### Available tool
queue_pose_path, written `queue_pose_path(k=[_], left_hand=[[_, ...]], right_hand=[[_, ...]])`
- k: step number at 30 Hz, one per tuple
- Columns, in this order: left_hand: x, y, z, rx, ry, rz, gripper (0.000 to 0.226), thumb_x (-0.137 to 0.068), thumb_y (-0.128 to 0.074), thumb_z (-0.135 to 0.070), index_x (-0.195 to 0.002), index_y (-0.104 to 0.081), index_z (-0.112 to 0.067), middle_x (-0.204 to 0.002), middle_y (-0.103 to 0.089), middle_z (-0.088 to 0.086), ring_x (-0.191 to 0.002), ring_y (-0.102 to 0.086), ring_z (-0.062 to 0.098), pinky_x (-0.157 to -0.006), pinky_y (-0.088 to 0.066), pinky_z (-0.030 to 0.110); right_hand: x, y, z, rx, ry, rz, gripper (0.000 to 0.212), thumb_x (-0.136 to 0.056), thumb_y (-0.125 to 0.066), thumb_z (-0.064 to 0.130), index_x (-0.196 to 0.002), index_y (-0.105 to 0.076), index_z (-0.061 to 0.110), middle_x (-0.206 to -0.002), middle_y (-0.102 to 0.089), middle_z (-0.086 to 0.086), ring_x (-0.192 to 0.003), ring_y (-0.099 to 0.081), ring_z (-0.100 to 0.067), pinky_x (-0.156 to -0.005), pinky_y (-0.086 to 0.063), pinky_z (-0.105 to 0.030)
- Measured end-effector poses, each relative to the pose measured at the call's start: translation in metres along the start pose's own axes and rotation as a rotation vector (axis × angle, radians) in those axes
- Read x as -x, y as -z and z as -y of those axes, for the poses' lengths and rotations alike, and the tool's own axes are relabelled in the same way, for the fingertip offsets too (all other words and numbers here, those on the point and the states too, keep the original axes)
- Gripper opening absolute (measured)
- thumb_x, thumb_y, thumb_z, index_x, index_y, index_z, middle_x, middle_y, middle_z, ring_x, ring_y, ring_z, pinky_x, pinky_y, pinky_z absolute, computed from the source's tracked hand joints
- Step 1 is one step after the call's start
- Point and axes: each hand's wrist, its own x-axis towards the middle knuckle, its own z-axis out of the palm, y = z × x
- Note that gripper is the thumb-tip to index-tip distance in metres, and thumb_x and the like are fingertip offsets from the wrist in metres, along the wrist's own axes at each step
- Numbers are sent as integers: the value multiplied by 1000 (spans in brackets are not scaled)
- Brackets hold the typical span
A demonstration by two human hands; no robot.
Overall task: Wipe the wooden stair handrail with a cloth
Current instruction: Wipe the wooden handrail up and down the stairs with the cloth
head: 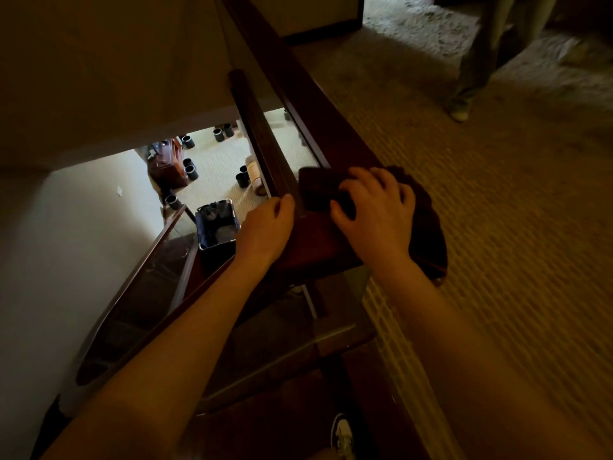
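The head view shows two bare hands, one dark cloth [428, 224], one wooden handrail [318, 242] and at least seven dark cups [191, 172] on the floor below. The left hand [265, 229] curls its fingers over the rail's left edge, while the right hand [374, 214] clutches the cloth with bent, spread fingers, pressing it onto the near rail top. Left of that edge the stairwell drops away, bare rail runs far ahead, and carpet [514, 244] lies open to the right.

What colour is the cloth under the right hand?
The cloth looks plain dark brown, almost maroon, though the head view is dim.
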Motion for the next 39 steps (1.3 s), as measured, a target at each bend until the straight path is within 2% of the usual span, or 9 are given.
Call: queue_pose_path(k=[4,6,8,13,17,23,28,31,39], left_hand=[[-1,-2,3,-162,-104,119,48,-97,-28,-51,-81,-58,-18,-73,-55,-4,-68,-52,9,-60,-34,22],[-3,-2,4,-226,-126,128,44,-96,-30,-53,-71,-52,-24,-68,-49,-6,-63,-47,8,-57,-32,21],[-6,-1,5,-232,-134,112,47,-96,-33,-50,-71,-55,-18,-66,-49,-3,-62,-48,13,-56,-32,23],[-11,-4,6,-194,-171,69,44,-94,-34,-45,-79,-57,-12,-76,-54,4,-79,-56,25,-71,-39,29],[-17,-6,10,-106,-197,87,56,-92,-31,-54,-120,-56,-12,-128,-53,12,-116,-50,34,-105,-35,47],[-10,-4,7,-63,-194,111,67,-83,-29,-59,-116,-58,-9,-118,-58,15,-107,-54,33,-99,-41,47],[-8,1,6,-28,-212,136,55,-84,-29,-57,-100,-58,-12,-114,-58,14,-102,-54,30,-93,-43,40],[-11,1,7,12,-182,164,76,-73,-26,-68,-105,-59,-8,-119,-58,15,-106,-55,33,-93,-44,41],[-8,5,9,277,-200,224,37,-90,-34,-42,-80,-58,-15,-95,-65,10,-92,-61,27,-87,-48,40]], right_hand=[[-7,6,-38,-207,-458,29,52,-89,-49,51,-135,-45,27,-148,-35,-7,-137,-28,-28,-106,-27,-50],[-5,7,-49,-693,-693,-50,39,-91,-51,42,-120,-59,17,-118,-59,-7,-108,-57,-26,-84,-46,-38],[1,7,-47,-868,-786,-108,27,-91,-50,33,-97,-64,10,-88,-61,-5,-82,-62,-27,-70,-47,-37],[23,-21,-19,-876,-728,-471,36,-93,-48,24,-128,-52,14,-123,-55,-5,-114,-52,-22,-100,-42,-42],[48,-38,20,-829,-708,-581,58,-98,-44,25,-149,-20,13,-157,-9,-10,-144,-8,-24,-118,-12,-37],[76,-59,81,-855,-605,-556,60,-98,-45,26,-150,-17,20,-158,8,-10,-145,5,-25,-116,-8,-36],[46,-40,48,-817,-747,-554,63,-93,-53,25,-148,-22,23,-157,9,-11,-144,2,-30,-115,-10,-37],[39,-36,38,-827,-800,-554,64,-94,-51,26,-149,-19,24,-157,9,-9,-144,3,-30,-117,-13,-43],[77,-74,120,-844,-624,-608,61,-97,-45,26,-150,-16,23,-157,11,-11,-145,7,-28,-117,-10,-47]])
